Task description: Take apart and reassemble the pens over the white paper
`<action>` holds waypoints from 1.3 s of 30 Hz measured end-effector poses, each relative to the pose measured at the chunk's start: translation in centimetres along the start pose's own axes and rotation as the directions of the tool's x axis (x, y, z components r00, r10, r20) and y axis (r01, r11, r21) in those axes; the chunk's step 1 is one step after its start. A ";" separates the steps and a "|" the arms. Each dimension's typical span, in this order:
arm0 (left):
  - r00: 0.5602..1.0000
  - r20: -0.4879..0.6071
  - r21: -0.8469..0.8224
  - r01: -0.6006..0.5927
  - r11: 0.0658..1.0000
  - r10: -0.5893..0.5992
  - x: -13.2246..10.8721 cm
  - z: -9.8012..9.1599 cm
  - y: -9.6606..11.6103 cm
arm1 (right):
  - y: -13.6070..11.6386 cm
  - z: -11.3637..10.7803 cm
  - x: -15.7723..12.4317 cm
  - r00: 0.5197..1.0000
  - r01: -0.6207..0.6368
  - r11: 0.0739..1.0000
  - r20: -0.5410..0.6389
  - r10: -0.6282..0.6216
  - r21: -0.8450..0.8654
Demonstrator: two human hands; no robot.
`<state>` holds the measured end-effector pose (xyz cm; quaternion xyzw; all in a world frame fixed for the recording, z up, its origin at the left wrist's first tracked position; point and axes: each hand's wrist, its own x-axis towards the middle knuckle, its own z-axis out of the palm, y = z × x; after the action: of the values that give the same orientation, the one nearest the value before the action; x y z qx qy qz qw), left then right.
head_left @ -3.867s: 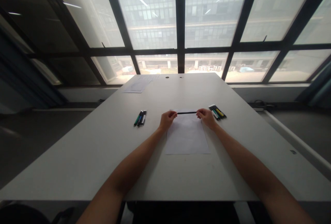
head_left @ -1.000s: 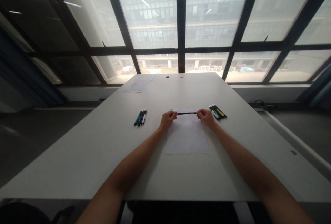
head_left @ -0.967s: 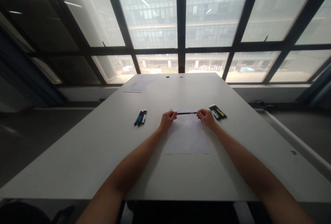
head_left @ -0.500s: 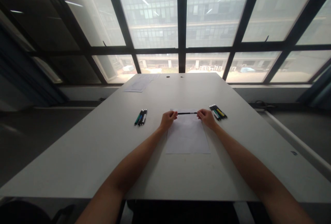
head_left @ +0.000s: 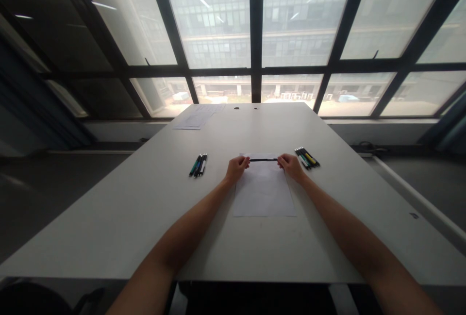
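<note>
Pen (head_left: 262,160) is looking light and stiff, probably best held by its ends, where left hand (head_left: 236,166) and right hand (head_left: 290,164) are pinching.

Two bare arms are shown, the left arm (head_left: 194,225) and the right arm (head_left: 340,215), both uncovered from the bottom edge of the view, where they are cut off, up to the wrists (head_left: 227,180). A smooth, slender outline is presented by each, broad at the near end and narrowed evenly toward the far one. The left hand (head_left: 235,167) and the right hand (head_left: 291,164) are likewise bare, with compact, rounded backs; finer details such as nails are too small to be made out. Between the arms a black area (head_left: 255,298) is seen; whether it is clothing cannot be told.
</note>
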<state>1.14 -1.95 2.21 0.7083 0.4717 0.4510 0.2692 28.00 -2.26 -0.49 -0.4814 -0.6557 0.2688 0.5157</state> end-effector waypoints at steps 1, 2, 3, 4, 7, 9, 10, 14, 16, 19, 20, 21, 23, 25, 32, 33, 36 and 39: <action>1.000 0.001 0.002 -0.002 1.000 0.002 0.0 0.0 0.0 | -0.1 0.0 0.0 1.000 0.000 1.000 0.001 0.000 -0.005; 1.000 0.002 0.003 -0.003 1.000 0.003 0.0 0.0 0.0 | -0.1 0.0 0.0 1.000 0.001 1.000 0.004 -0.001 -0.010; 1.000 0.001 0.003 -0.004 1.000 0.004 0.0 0.0 0.0 | -0.1 0.0 0.0 1.000 0.001 1.000 0.007 -0.001 -0.015; 1.000 0.000 0.002 -0.006 1.000 0.006 0.0 0.0 0.0 | -0.2 0.0 0.0 1.000 0.002 1.000 0.008 -0.002 -0.020; 1.000 -0.001 -0.006 -0.009 1.000 0.009 0.0 0.0 0.1 | -0.2 0.0 0.0 1.000 0.008 1.000 0.011 -0.008 -0.026; 1.000 -0.002 -0.007 -0.008 1.000 0.008 0.0 0.0 0.1 | -0.2 -0.1 0.0 1.000 0.012 1.000 0.012 -0.012 -0.026; 1.000 -0.001 -0.003 -0.006 1.000 0.006 0.0 0.0 0.1 | -0.2 -0.1 0.0 1.000 0.013 1.000 0.015 -0.012 -0.025; 1.000 0.004 0.017 -0.003 1.000 0.003 0.1 0.1 -0.1 | -0.3 -0.1 -0.1 1.000 0.017 0.999 0.018 -0.016 -0.034; 1.000 0.005 0.023 -0.005 1.000 0.005 0.0 0.1 -0.2 | -0.3 -0.1 0.0 1.000 0.017 0.999 0.014 -0.016 -0.042; 1.000 0.004 0.030 -0.003 1.000 0.003 0.0 0.1 -0.1 | -0.3 -0.1 0.0 1.000 0.011 0.999 0.013 -0.011 -0.047; 1.000 0.006 0.033 -0.002 0.999 0.002 0.0 0.1 -0.1 | -0.3 -0.1 0.0 1.000 0.010 0.999 0.013 -0.009 -0.046; 1.000 0.007 0.035 -0.001 0.999 0.001 -0.1 0.1 -0.1 | -0.3 -0.1 -0.1 1.000 0.009 0.999 0.015 -0.009 -0.044; 1.000 0.009 0.042 -0.003 0.999 0.002 -0.1 0.2 -0.1 | -0.4 -0.1 -0.1 1.000 0.011 0.999 0.017 -0.010 -0.037; 1.000 0.010 0.049 0.000 0.999 0.000 -0.1 0.2 -0.1 | -0.5 -0.1 -0.1 1.000 0.012 0.999 0.015 -0.011 -0.034; 1.000 0.026 0.054 0.013 0.998 -0.014 -0.1 0.1 0.0 | -0.6 -0.2 -0.1 1.000 0.005 0.999 0.014 -0.005 -0.041; 1.000 0.026 0.056 0.010 0.998 -0.012 -0.1 0.1 0.0 | -0.6 -0.2 -0.1 1.000 0.005 0.999 0.015 -0.005 -0.042; 1.000 0.028 0.060 -0.001 0.998 0.000 0.0 0.1 -0.2 | -0.6 -0.2 -0.1 1.000 0.009 0.999 0.015 -0.009 -0.044; 0.999 0.035 0.061 -0.005 0.998 0.003 0.0 0.1 -0.3 | -0.5 -0.2 -0.1 1.000 0.011 0.998 0.015 -0.010 -0.056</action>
<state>1.14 -1.86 1.93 0.7247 0.4792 0.4245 0.2548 27.99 -2.52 -0.05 -0.4904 -0.6693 0.2511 0.4985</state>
